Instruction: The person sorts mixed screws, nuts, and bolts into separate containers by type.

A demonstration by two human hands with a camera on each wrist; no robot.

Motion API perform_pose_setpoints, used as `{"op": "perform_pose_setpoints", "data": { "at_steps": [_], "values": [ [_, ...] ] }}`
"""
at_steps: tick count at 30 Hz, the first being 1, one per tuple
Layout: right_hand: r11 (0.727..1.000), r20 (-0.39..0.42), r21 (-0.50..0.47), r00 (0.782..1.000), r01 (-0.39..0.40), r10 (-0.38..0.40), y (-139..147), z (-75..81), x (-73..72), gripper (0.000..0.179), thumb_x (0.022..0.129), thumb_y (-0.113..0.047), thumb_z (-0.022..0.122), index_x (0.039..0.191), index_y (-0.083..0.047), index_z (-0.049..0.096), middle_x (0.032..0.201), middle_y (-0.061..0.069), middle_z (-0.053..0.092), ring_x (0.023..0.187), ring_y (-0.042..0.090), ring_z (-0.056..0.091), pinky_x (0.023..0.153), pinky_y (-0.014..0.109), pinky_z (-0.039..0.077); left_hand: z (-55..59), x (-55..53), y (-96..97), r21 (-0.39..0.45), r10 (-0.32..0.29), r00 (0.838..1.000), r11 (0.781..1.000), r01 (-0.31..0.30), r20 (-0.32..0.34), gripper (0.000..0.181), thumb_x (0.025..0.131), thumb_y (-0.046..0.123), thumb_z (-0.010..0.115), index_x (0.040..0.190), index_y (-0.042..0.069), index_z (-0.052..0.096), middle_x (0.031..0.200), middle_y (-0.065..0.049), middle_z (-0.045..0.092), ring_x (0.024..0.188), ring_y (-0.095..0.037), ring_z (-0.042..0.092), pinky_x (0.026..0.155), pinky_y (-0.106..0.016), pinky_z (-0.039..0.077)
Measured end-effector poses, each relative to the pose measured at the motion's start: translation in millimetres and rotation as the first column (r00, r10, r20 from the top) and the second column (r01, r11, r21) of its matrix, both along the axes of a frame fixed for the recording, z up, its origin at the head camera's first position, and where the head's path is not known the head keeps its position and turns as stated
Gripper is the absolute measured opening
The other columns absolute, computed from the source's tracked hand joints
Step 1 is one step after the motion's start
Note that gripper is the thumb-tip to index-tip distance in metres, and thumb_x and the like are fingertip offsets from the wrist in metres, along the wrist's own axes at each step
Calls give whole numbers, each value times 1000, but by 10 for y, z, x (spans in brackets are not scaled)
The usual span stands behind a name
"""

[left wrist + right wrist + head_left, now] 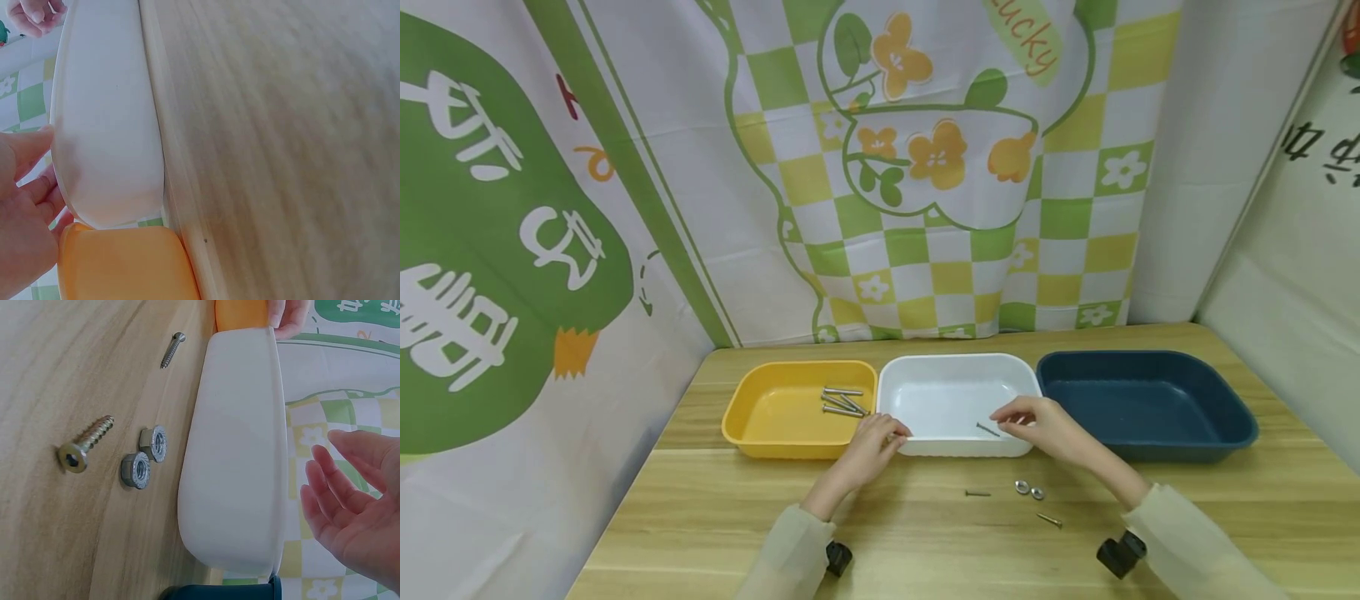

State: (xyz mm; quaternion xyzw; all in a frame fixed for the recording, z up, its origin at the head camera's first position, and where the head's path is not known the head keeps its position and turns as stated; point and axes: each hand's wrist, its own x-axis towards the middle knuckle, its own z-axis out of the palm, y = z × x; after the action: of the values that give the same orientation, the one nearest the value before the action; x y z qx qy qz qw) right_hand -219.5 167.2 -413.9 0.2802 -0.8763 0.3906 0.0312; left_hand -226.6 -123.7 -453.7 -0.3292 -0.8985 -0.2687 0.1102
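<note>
The left hand [870, 450] holds the near-left corner of a white plastic tray [958, 447], its thumb at the rim and other fingers over the edge. Above the tray's near-right part is the right hand [1037, 423]; in the right wrist view its fingers [325, 478] are spread loosely with nothing visible between them. A small screw [987, 429] shows in the white tray, just left of the right fingertips. On the table before the tray lie another small screw [977, 493], two flange nuts [135, 470] and a brass-coloured screw [75, 456].
Left of the white tray stands a yellow tray [760, 408] with several long bolts [842, 408] in it. A dark blue tray [1142, 408] stands on the right. All three sit side by side on the wooden table [910, 542], with patterned cloth [940, 275] behind.
</note>
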Motion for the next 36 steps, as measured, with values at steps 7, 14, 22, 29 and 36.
{"op": "perform_pose_setpoints", "data": {
  "at_steps": [7,14,22,29,36],
  "values": [
    [1000,19,-4,1000,-13,13,49,13,134,15,84,-8,59,94,0,65,85,4,63,74,3,54,65,23,46,10,14,1,-4,10,1000,1000,-10,19,8,87,11,55,90,8,62,82,0,60,80,-14,51,88,-36,33],
    [998,18,-36,998,-52,53,90,-4,264,12,82,-5,60,91,2,65,79,2,62,71,0,52,62,22,46,0,4,-5,-15,13,1000,1000,-13,20,8,87,11,55,90,8,62,81,2,60,80,-13,51,89,-36,32],
    [994,27,-50,995,-93,94,137,-81,368,11,80,-1,62,89,3,64,80,2,62,71,-1,51,60,21,46,5,11,-9,-13,11,1000,1000,-10,27,8,87,12,55,90,8,62,81,1,60,79,-13,50,90,-36,32],
    [991,-31,-36,991,-132,131,200,-203,411,11,75,4,63,87,4,64,76,1,62,68,-3,50,58,22,45,-4,9,-7,-15,16,999,1000,-16,34,9,87,13,55,91,9,62,82,1,60,79,-13,50,89,-35,32],
    [982,-32,-45,983,-183,182,288,-285,464,12,76,1,65,87,3,63,75,4,61,67,-2,50,57,22,43,8,3,0,-13,11,999,1000,-11,30,9,87,12,54,91,9,62,82,1,60,80,-13,51,88,-34,33]
  ]
}}
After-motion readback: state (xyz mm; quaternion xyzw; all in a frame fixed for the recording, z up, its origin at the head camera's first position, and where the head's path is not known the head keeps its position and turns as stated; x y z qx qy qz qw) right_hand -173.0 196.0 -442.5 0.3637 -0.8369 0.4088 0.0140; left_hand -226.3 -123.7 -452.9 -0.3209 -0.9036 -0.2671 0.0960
